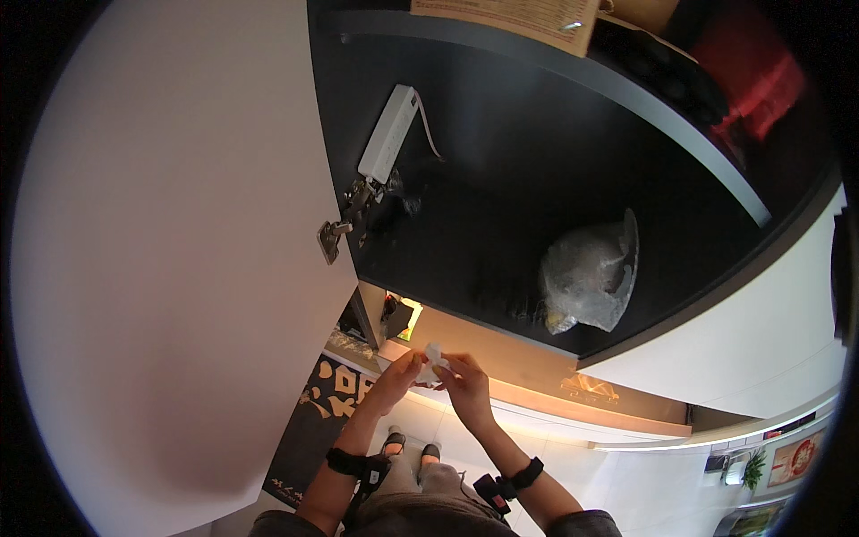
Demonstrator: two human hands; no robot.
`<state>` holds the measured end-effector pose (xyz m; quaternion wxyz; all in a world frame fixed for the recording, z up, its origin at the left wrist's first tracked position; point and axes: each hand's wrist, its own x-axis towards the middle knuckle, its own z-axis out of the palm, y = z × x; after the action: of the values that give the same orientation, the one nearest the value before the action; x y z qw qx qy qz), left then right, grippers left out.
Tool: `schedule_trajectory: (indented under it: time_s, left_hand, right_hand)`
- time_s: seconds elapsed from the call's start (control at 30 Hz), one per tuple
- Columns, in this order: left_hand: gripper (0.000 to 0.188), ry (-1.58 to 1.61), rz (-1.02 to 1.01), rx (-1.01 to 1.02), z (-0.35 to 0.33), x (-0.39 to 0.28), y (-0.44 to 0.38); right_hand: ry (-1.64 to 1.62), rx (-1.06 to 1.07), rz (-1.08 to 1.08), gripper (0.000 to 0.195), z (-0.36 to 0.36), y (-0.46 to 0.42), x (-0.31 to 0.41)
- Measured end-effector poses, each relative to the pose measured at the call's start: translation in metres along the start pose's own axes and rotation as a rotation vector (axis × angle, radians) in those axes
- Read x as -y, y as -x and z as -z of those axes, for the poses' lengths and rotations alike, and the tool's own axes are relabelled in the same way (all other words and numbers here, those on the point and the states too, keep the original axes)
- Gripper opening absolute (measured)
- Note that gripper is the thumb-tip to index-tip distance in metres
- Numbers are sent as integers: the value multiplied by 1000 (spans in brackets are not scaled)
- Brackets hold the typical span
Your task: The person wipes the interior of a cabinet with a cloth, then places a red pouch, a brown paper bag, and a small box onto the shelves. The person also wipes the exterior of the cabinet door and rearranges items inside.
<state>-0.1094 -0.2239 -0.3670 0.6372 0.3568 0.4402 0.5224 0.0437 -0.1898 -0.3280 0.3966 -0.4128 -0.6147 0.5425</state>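
Note:
Both of my hands meet in front of my body, below the dark cabinet compartment. My left hand [397, 379] and my right hand [470, 389] pinch a small crumpled white piece [431, 376], which looks like tissue or thin plastic. The fingers partly hide it. Above them, on the black cabinet shelf [483, 221], lies a white power strip [388, 134] with a pale cord. A crumpled clear plastic bag [584, 282] rests at the shelf's right, with something yellowish at its lower end.
A large white cabinet door [181, 235] stands swung out at left, on a metal hinge [332, 240]. Beneath the compartment runs a lit wooden ledge [537, 403] with a small glowing ornament [589, 388]. A dark mat [322, 416] with large characters lies on the floor.

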Motion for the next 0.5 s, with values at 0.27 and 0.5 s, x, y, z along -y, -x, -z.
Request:
schedule_trajectory:
  time_s: [0.27,0.5]
  left_hand:
    - [32,-62,-193,-208,-36,-54,25]
    - [21,-142,-328,-427,-32,-46,26]
  right_hand:
    - [169,-85,249,15,1,-3,36]
    - [0,-129,165,14,4,3,49]
